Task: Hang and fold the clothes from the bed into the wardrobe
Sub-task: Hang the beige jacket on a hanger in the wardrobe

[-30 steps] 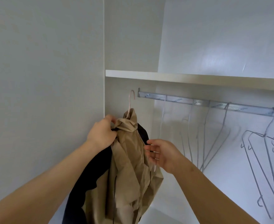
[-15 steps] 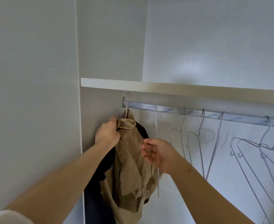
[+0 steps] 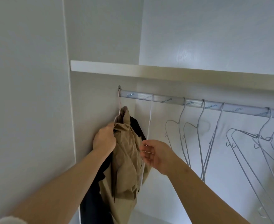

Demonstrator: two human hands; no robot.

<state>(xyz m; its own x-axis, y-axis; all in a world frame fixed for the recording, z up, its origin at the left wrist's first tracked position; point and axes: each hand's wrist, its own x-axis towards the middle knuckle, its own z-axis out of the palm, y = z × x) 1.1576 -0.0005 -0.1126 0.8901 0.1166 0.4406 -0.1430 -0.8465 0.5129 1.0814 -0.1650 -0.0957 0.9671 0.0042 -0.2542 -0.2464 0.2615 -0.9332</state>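
The tan garment [image 3: 126,156] is hanging with its long axis running top to bottom, collar pointing up toward the rail [image 3: 165,100] and hem dropping past the lower edge of the view. It is draping from a thin pink hanger [image 3: 119,104], whose hook is sitting over the rail's far-left end, just above the left hand [image 3: 104,139]. That hand is gripping the bunched collar, fingers curled into the cloth. A dark garment [image 3: 138,126] is hanging behind the tan one, showing above the right hand's fingers. The right hand [image 3: 155,154] is hovering just right of the tan cloth, fingers relaxed and loosely together, tips beside a white wire hanger [image 3: 150,120]; whether they are touching it I cannot tell. The wardrobe [image 3: 87,102] is holding both garments against its left wall, and right of the right hand bare grey wire hangers [image 3: 197,126] are dangling from the same rail. The tan fabric is looking crumpled and matte. The rail is looking smooth, wrapped in printed film, under a flat white shelf [image 3: 165,72].
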